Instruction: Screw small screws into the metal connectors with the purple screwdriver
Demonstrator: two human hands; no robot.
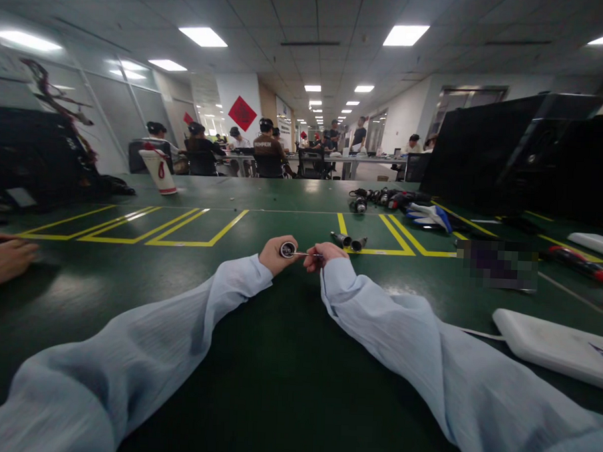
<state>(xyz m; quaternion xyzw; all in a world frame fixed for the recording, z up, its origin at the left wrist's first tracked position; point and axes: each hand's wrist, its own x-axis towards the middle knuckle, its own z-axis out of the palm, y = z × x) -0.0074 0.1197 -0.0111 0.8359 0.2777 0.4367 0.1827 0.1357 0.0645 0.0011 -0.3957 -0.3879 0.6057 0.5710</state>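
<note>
My left hand [274,253] is closed around a small round dark cylinder [287,249] with a shiny rim, its open end facing me. My right hand [324,255] pinches a thin metal tool [309,254] whose tip reaches the cylinder's rim. Both hands rest on the green table [276,358], arms stretched out in pale blue sleeves. Just beyond my right hand lie two more small dark cylinders [349,241] on the yellow line.
A paper cup [159,170] stands far left. A pile of dark parts [377,198] and a blue-white glove [429,217] lie at the back right. A white flat device [556,345], a red-handled tool [582,263] and a black monitor [484,151] are right. Another person's hand [3,263] rests at left.
</note>
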